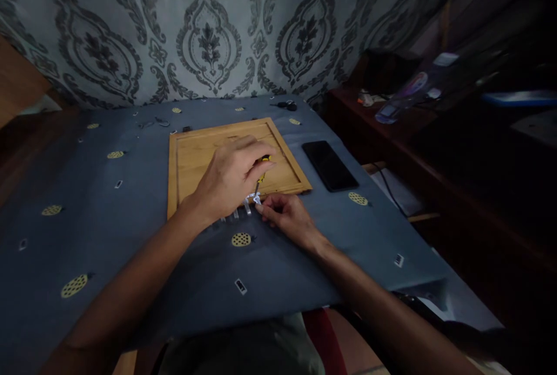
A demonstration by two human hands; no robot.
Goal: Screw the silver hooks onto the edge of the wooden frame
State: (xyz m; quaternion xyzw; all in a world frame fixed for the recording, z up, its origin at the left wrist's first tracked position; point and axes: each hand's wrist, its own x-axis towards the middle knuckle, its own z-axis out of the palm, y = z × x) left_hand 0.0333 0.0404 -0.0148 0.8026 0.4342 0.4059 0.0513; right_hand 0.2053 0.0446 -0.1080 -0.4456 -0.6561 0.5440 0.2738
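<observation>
A square wooden panel with a raised border (195, 160) lies on the blue tablecloth. Over its front part, my left hand (232, 175) is closed on a small yellow and black screwdriver (262, 175), whose shaft points down to a shiny metal piece (256, 197) at the panel's front edge. The fingertips of my right hand (287, 216) pinch that metal piece from the near side. Several narrow metal strips (248, 206) stick out along the same edge, partly hidden by my left hand and wrist.
A black phone (329, 166) lies right of the panel. Behind the panel are a small dark object (287, 105) and thin wire-like items (162, 122). A plastic bottle (413, 90) leans on a dark red surface (374, 111) at the right.
</observation>
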